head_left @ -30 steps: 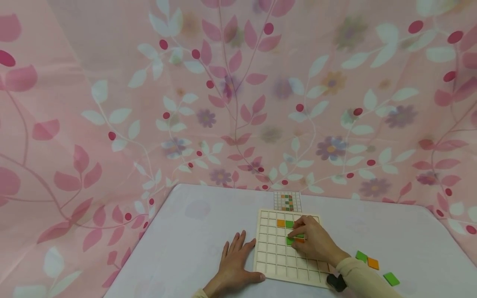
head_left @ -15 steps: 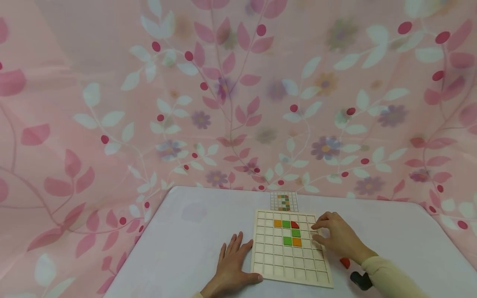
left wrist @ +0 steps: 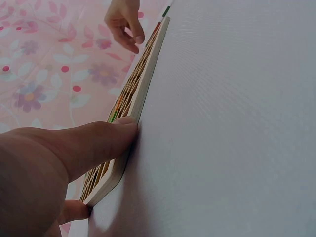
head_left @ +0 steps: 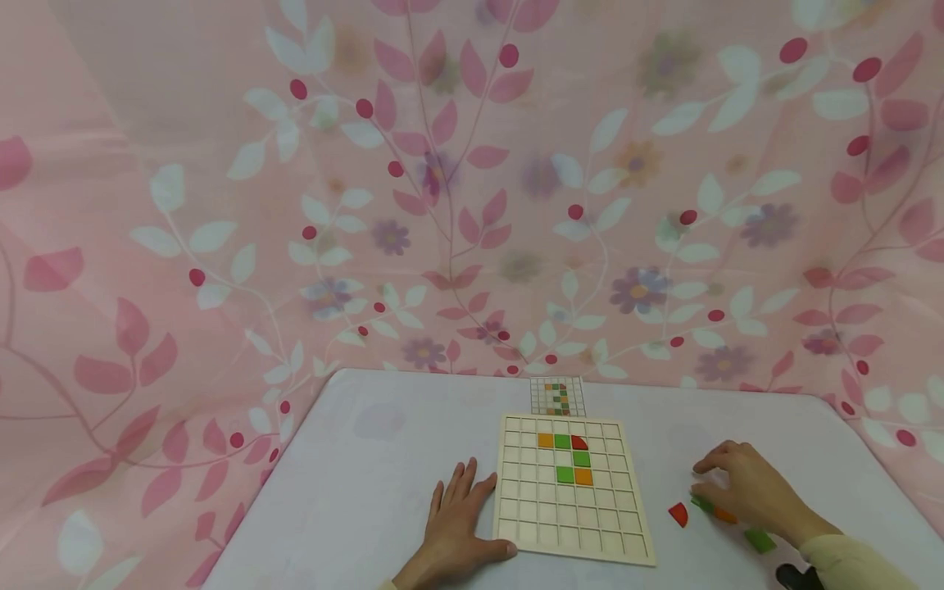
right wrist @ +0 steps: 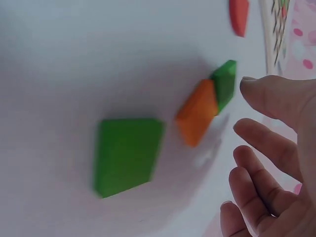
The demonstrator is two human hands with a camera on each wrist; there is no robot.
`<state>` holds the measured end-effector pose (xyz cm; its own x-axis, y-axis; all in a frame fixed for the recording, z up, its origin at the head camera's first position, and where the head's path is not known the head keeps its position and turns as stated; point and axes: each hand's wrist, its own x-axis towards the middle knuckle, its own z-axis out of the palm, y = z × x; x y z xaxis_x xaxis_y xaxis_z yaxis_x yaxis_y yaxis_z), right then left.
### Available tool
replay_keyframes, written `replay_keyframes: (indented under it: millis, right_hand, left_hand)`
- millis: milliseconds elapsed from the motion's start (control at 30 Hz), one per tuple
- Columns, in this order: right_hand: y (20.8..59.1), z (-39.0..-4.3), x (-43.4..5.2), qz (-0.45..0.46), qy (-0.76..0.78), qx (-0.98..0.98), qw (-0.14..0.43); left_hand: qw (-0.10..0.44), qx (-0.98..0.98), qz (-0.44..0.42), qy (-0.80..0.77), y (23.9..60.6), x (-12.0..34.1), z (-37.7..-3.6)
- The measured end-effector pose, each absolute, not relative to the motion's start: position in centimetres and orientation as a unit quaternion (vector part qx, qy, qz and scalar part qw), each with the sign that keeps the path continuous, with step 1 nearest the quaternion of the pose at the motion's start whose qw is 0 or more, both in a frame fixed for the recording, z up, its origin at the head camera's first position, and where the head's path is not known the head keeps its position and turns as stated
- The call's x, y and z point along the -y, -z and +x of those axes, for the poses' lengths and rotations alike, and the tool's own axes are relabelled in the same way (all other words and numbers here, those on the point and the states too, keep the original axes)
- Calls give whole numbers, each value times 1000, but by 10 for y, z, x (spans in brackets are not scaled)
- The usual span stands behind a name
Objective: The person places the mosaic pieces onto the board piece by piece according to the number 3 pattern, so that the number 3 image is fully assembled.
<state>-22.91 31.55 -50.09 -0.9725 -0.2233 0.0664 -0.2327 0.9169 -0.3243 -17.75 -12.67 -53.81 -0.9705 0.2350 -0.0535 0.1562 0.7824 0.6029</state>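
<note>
Right hand [head_left: 748, 489]: thumb and fingertips apart, beside a green tile [right wrist: 225, 86], flat and square-cut, edge to edge or nearly so with an orange tile [right wrist: 196, 112] of like form. On the same white table [head_left: 369, 492]: second green tile [right wrist: 128, 155]; red tile [head_left: 678, 515], quarter-round. Farther left: pale board [head_left: 546, 516], grid-ruled, bearing six tiles [head_left: 581, 459] in orange, green and red. Left hand [head_left: 459, 523]: fingers spread, thumb on the board's near edge. Beyond: card [head_left: 540, 403] printed with a part-coloured grid; pink floral curtain [head_left: 339, 311].

card [head_left: 557, 397] behind board [head_left: 540, 516] | 6 tiles [head_left: 562, 442] on board | 4 pieces [head_left: 760, 541] right
</note>
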Motion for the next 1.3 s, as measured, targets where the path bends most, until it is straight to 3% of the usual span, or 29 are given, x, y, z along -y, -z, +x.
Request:
replay_keyframes:
  millis: [600, 1300]
  right_hand:
    - [517, -201, -336, 126, -165, 976, 65]
    - [526, -199, -326, 107, -168, 977, 78]
  left_hand:
    - [59, -944, 105, -308, 540, 126, -181]
    - [63, -945, 96, -306, 541, 126, -179]
